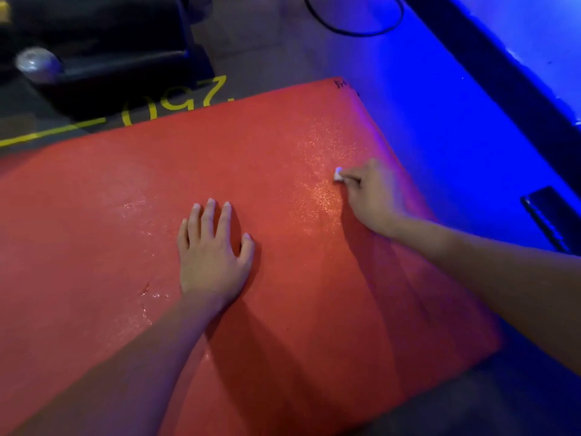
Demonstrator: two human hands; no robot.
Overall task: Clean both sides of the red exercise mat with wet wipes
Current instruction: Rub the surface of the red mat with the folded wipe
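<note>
The red exercise mat (132, 215) lies flat on the floor and fills most of the view. Wet, shiny patches show near its right side and around its middle. My left hand (213, 253) rests flat on the mat's middle with the fingers spread. My right hand (372, 196) is near the mat's right edge, its fingers curled round a small white wet wipe (338, 174) pressed onto the mat. Only a corner of the wipe shows past the fingers.
Black gym equipment (119, 58) with a round grey knob (37, 62) stands at the back left. Yellow floor markings (176, 102) run behind the mat. A black cable (361, 29) loops at the back. A dark flat object (550, 215) lies on the blue-lit floor to the right.
</note>
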